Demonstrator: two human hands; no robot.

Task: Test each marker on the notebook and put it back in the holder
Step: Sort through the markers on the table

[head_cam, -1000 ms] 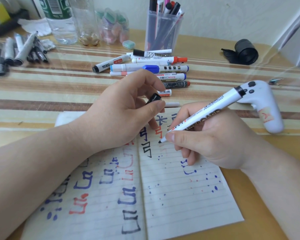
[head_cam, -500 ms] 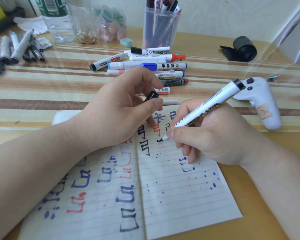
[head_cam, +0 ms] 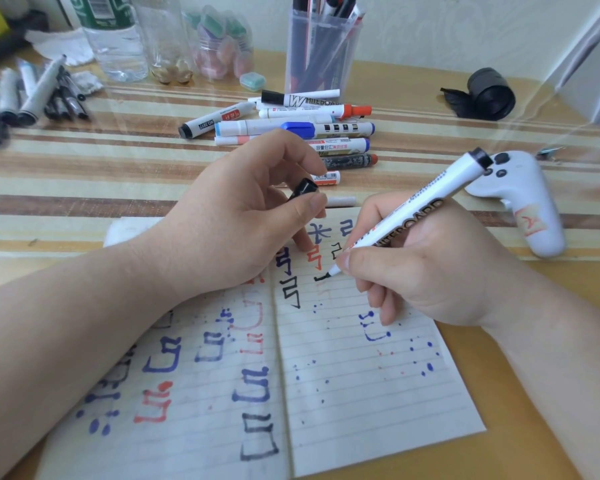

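Marker (head_cam: 409, 216): one, pinched in right grip (head_cam: 430, 271), tip on notebook (head_cam: 361, 393); one black cap (head_cam: 303, 190) pinched in left grip (head_cam: 229, 220).

One notebook (head_cam: 361, 393), one holder (head_cam: 321, 53), one cap (head_cam: 303, 189)

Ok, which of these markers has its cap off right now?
The white whiteboard marker gripped in the right hand, tip on the notebook; its black cap is pinched in the left hand.

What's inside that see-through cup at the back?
The holder has several markers standing in it, some black, some red. Their tops run off the picture and a lying whiteboard marker hides the holder's bottom, so I can't count them.
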